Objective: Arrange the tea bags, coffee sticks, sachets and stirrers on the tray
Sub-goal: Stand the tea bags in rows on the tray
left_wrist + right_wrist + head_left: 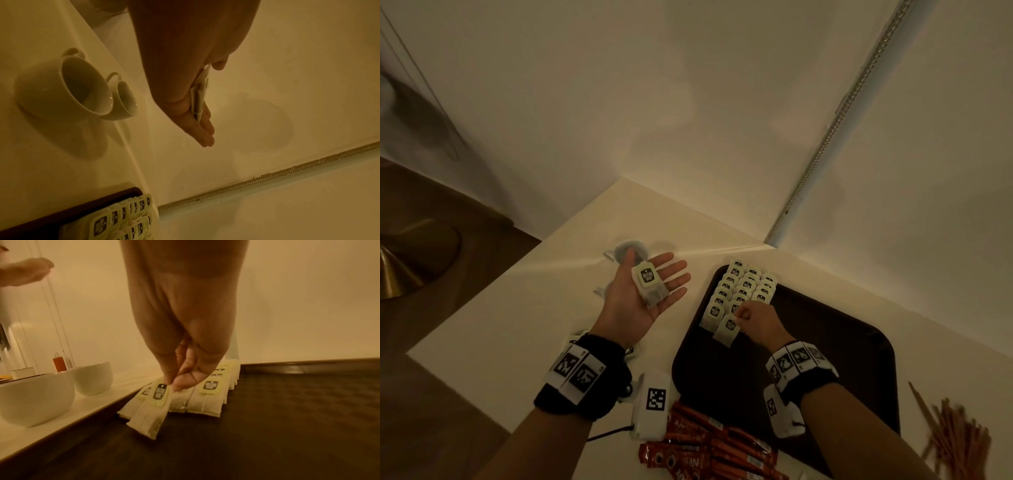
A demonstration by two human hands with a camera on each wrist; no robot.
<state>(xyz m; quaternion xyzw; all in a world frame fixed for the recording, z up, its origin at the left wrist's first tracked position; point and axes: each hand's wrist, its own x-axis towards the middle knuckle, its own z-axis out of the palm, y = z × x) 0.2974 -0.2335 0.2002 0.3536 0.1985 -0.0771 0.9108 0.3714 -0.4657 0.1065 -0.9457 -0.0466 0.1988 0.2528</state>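
Right hand [755, 320] is low over the dark tray [825, 342], thumb and forefinger together in a pinch grip on the pale tag of one tea bag [727, 330]. That bag lies tilted at the near end of the rows, its bottom corner on the tray floor. The rows of tea bags [743, 287] fill the tray's far left corner, overlapping like shingles, tags up; the wrist view shows the pinched tag [160, 391] just left of a neighbouring tag.

Left hand [643, 294] hovers to the left of the tray, palm up, fingers straight and apart, no grip closed on anything. A small stack of tea bags [650, 282] rests flat on that palm, label facing up; from the left wrist view the stack [199, 95] shows edge-on against the fingers.

Two white cups [68, 86] stand on the pale worktop [517, 308] left of the tray, beyond and under the open palm. Red coffee sticks [715, 448] lie heaped at the tray's near left corner, some overlapping its rim. Wooden stirrers [952, 438] are scattered on the worktop to the right of the tray, blurred.
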